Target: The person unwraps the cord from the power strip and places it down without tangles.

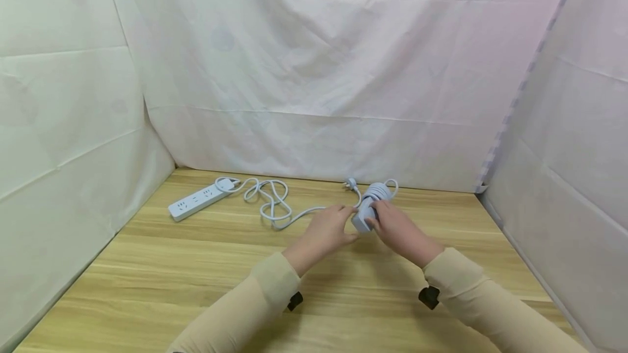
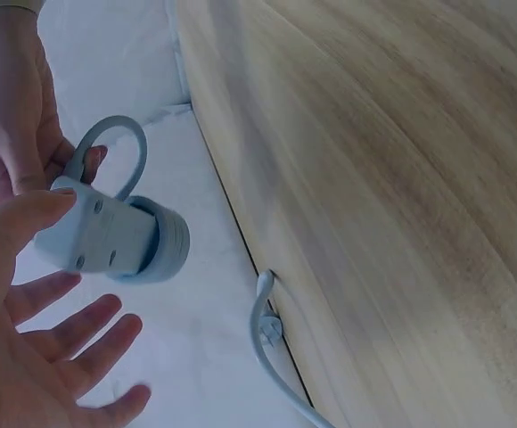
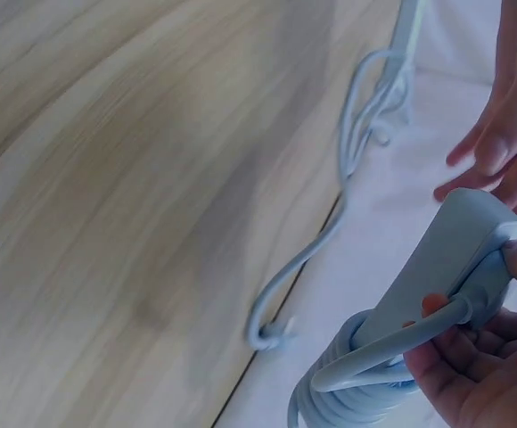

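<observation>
A white power strip (image 1: pixel 363 219) with its cord wound in a coil (image 1: pixel 376 192) round one end is held by my right hand (image 1: pixel 399 231). In the right wrist view, its thumb and fingers pinch the thick cord end (image 3: pixel 486 290) against the strip's side. My left hand (image 1: pixel 327 227) is at the strip's near end, fingers spread; in the left wrist view its thumb overlaps the strip's end (image 2: pixel 71 227). A loop of cord (image 2: pixel 120 125) sticks out beside the strip.
A second white power strip (image 1: pixel 196 200) lies at the back left of the wooden table (image 1: pixel 211 277). Its loose, tangled cord (image 1: pixel 275 200) runs right, passing behind my left hand. A plug (image 1: pixel 350 183) lies near the back edge. White cloth (image 1: pixel 314 70) hangs behind and at both sides.
</observation>
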Tool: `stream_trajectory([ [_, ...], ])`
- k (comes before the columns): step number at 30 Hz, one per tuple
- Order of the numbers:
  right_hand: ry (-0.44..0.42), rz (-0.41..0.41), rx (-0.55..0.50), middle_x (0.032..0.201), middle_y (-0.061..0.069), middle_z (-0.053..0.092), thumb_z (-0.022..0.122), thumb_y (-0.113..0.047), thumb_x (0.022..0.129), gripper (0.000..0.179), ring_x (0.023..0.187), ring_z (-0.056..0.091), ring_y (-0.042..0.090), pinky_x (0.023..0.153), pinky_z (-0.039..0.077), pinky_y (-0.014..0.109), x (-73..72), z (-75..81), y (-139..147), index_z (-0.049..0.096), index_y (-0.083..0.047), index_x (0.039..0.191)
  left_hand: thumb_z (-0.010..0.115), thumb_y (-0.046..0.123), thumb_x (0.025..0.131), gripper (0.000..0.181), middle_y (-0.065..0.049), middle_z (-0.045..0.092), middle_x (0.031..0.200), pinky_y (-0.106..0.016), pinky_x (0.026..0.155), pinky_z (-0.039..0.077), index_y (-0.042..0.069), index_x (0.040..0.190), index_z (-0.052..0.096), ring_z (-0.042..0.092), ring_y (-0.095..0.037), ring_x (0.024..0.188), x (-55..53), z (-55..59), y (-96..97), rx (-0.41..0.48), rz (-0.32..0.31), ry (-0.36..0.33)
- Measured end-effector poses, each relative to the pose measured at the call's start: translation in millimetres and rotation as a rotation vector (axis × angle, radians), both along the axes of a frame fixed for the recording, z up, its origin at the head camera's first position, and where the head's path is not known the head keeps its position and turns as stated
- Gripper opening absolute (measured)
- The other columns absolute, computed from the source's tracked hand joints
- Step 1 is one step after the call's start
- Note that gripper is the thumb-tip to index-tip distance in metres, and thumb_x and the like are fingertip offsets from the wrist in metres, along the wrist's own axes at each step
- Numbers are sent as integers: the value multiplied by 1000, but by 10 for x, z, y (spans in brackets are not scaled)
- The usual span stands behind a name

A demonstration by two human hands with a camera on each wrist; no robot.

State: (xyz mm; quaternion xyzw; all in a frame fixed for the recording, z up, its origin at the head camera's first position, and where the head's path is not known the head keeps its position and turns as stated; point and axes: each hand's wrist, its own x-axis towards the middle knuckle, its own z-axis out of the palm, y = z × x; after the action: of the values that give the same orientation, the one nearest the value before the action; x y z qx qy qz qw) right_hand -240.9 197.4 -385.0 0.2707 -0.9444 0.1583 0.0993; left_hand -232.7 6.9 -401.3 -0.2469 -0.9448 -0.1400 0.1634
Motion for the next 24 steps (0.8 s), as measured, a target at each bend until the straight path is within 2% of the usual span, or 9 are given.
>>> stream_trajectory([
  [5,-34,-5,-41,103,17,58,55,-18,101,32,90,59,26,73,49,41,62,83,-116,53,10,117,83,43,75,61,-3,66,116,-44,87,48,13,125,63,63,-19,103,66,46,-23,36,5,105],
  [8,-51,-3,-80,100,15,59,54,-18,101,31,85,59,24,71,48,40,98,136,-184,54,9,116,83,43,74,61,-2,66,114,-43,84,48,11,122,65,64,-18,101,104,76,-49,47,14,166],
  [12,-62,-7,-128,99,14,59,55,-19,101,32,83,58,22,70,47,39,145,182,-272,54,9,116,83,42,73,59,-2,67,107,-41,79,48,12,120,67,64,-18,95,149,108,-85,60,42,214],
  [17,-52,-7,-175,101,13,60,55,-21,101,32,84,58,21,71,47,38,210,208,-376,55,7,117,82,38,71,52,-1,68,97,-38,73,51,12,115,69,64,-19,86,160,97,-102,88,89,293],
  [24,-59,14,-247,97,7,57,54,-21,101,29,77,53,15,66,45,33,348,251,-514,55,4,117,84,25,71,44,-4,71,94,-33,69,54,7,109,70,67,-20,80,136,72,-111,228,57,418],
])
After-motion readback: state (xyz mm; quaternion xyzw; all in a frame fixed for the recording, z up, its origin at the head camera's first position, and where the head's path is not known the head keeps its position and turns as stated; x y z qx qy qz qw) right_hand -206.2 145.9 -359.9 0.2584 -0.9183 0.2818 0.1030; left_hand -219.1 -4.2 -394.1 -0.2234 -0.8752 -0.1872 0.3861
